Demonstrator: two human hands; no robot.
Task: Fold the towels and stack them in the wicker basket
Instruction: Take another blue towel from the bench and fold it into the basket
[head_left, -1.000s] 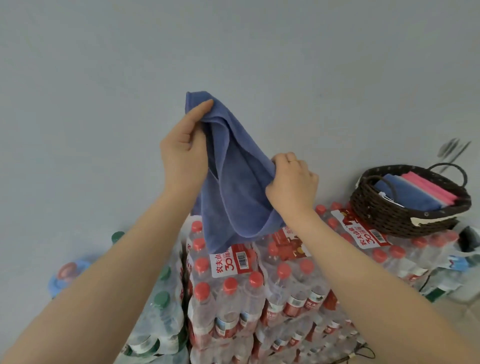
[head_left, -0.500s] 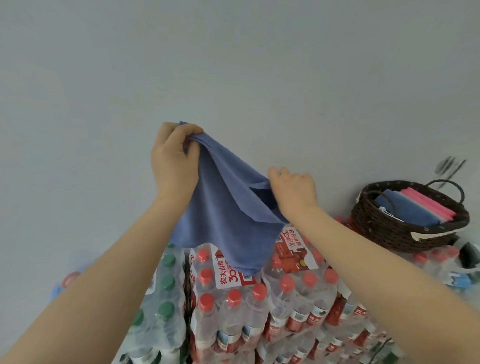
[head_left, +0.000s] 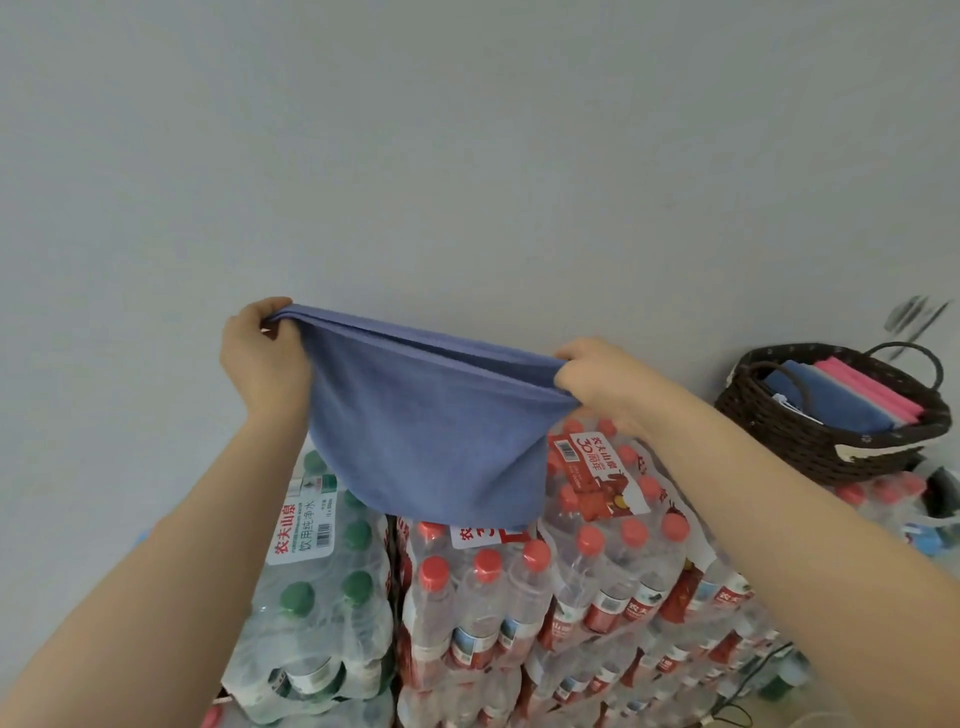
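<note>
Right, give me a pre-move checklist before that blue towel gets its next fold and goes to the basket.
1. Left hand grip on the blue towel corner: ok, fingers curled round it.
2. Right hand grip on the other corner: ok, cloth bunched in the fist.
3. Top edge taut between the hands: ok, two layers visible.
4. Lower edges aligned: cannot tell, the bottom hangs rounded.
5. Room in the wicker basket: ok, the folded blue towel and pink towel lie below the rim.
6. Basket seated steadily on the bottle packs: cannot tell.
</note>
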